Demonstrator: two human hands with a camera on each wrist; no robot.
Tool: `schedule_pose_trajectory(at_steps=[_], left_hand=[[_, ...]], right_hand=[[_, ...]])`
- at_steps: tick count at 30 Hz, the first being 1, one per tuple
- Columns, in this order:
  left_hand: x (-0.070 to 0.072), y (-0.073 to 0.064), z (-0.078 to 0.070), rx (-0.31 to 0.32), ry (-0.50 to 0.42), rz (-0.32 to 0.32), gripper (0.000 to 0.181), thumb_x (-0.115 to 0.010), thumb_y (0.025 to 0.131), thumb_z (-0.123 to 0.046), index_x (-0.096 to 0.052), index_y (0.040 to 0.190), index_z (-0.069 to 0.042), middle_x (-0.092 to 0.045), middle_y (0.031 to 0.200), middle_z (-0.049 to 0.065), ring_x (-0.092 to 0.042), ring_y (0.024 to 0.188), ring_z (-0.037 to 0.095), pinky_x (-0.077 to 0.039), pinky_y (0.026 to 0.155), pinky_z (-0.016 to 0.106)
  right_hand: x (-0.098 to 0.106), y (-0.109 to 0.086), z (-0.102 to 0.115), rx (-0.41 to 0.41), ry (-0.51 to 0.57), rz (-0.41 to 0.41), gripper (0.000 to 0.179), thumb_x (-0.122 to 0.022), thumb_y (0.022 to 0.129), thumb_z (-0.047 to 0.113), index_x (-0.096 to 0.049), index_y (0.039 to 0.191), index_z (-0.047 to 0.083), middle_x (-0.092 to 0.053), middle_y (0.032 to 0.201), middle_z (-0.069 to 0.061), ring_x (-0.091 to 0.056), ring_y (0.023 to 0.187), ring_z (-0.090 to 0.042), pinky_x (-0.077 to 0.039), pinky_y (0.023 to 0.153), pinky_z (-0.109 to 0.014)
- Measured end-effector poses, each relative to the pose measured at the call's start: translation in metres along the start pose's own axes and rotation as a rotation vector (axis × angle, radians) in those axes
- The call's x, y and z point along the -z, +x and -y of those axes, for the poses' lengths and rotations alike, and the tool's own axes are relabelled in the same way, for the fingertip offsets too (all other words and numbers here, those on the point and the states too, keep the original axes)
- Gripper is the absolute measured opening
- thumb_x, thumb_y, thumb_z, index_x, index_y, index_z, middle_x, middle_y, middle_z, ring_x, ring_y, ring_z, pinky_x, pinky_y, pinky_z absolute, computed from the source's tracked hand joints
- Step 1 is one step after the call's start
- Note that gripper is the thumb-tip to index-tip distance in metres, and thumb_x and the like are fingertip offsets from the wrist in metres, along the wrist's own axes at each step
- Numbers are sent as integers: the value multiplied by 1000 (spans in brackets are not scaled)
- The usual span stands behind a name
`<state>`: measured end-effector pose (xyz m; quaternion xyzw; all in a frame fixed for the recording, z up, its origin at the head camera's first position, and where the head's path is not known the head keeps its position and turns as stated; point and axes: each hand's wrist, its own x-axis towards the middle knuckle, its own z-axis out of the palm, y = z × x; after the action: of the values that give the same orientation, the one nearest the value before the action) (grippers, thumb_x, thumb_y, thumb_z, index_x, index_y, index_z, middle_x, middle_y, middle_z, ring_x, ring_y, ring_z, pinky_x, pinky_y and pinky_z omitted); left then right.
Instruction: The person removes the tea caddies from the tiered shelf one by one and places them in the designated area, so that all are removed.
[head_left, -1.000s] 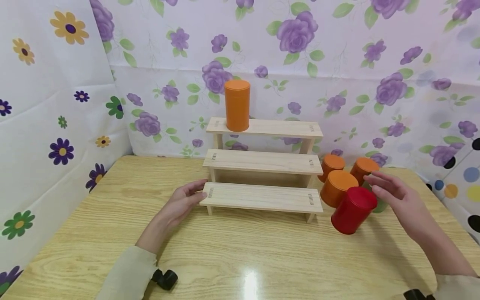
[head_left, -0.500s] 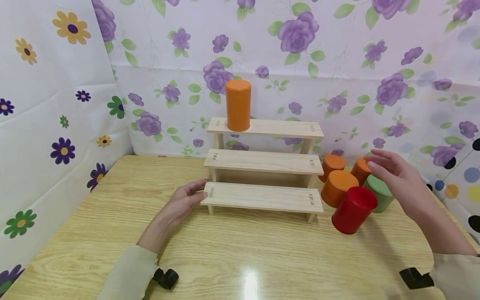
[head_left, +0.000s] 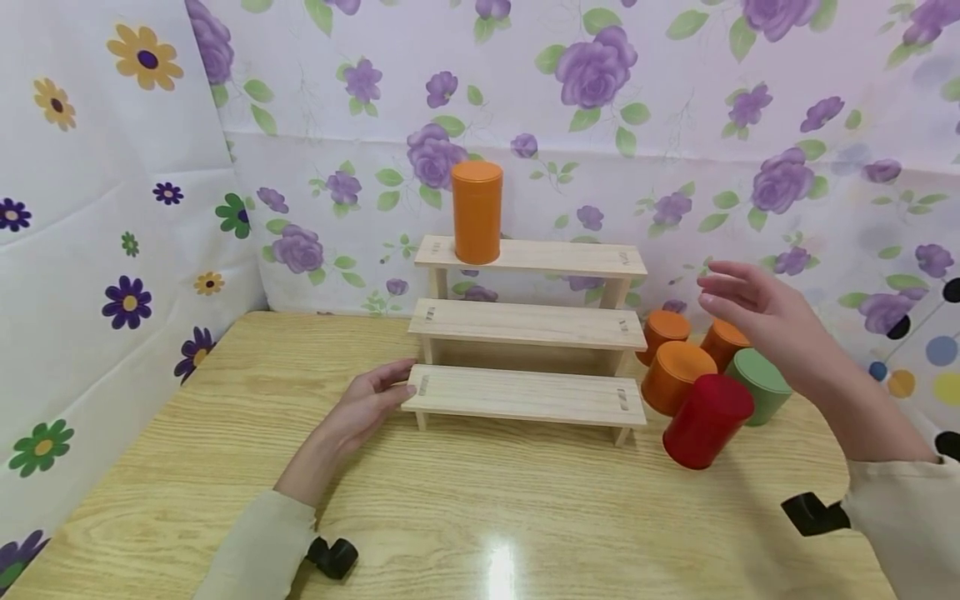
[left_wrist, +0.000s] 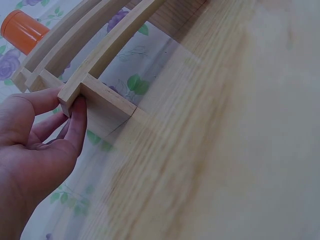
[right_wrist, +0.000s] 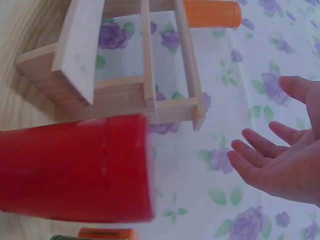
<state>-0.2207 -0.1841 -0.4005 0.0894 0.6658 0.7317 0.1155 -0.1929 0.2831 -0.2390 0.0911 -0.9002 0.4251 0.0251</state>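
My left hand (head_left: 371, 400) pinches the left end of the lowest step of a three-tier wooden shelf (head_left: 525, 393); in the left wrist view the thumb and fingers (left_wrist: 77, 120) meet around its corner. My right hand (head_left: 765, 317) is raised above a group of canisters on the right, fingers spread and holding nothing. Below it stand a red canister (head_left: 707, 421), a green canister (head_left: 761, 387) and three orange canisters, the nearest orange canister (head_left: 677, 375) beside the shelf. Another orange canister (head_left: 477, 212) stands upright on the top step, toward the left.
The shelf stands on a wood-grain table (head_left: 450, 508) close to a flowered cloth backdrop (head_left: 315, 150). A second patterned cloth (head_left: 82, 275) hangs along the left side. In the right wrist view the red canister (right_wrist: 75, 170) looms large in front of the shelf.
My right hand has risen and moved left from beside the green canister, leaving that canister in plain view. My left hand has stayed on the shelf, and the canisters have not moved.
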Motion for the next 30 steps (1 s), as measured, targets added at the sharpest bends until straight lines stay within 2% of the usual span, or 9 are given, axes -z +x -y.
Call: schedule_pose_trajectory(at_steps=[2,9,15,25,30], left_hand=[[0,0,0,0,4,5,55,-51,96,2,-29,145,11,-36,140,26,-50,111,15,-43,95,21],[0,0,0,5,0,11,55,-52,96,2,-28,145,11,-37,138,25,-48,111,16,-43,95,21],[0,-2,-1,5,-7,2,55,-52,96,2,-29,145,11,-38,136,23,-48,110,15,-44,93,20],[1,-3,-1,-1,-1,14,57,-54,97,-1,-27,146,11,-38,135,23,-47,111,15,-43,94,20],[-1,-2,-1,0,-4,11,57,-54,96,0,-28,146,11,-40,134,21,-48,110,15,-44,93,20]], right_hand=[[0,3,5,2,23,14,70,-54,98,40,-22,154,12,-38,148,-18,-33,134,-38,-31,104,-61],[-8,16,22,36,64,16,70,-57,98,38,-25,152,7,-39,147,-20,-33,135,-38,-28,107,-58],[-23,27,38,40,82,25,70,-57,97,41,-25,153,12,-39,148,-16,-33,136,-35,-28,107,-57],[-42,57,69,97,77,40,69,-57,96,43,-29,152,14,-41,148,-13,-36,135,-32,-29,107,-57],[-49,70,84,116,157,40,68,-58,96,42,-30,151,14,-41,147,-12,-39,132,-29,-31,108,-50]])
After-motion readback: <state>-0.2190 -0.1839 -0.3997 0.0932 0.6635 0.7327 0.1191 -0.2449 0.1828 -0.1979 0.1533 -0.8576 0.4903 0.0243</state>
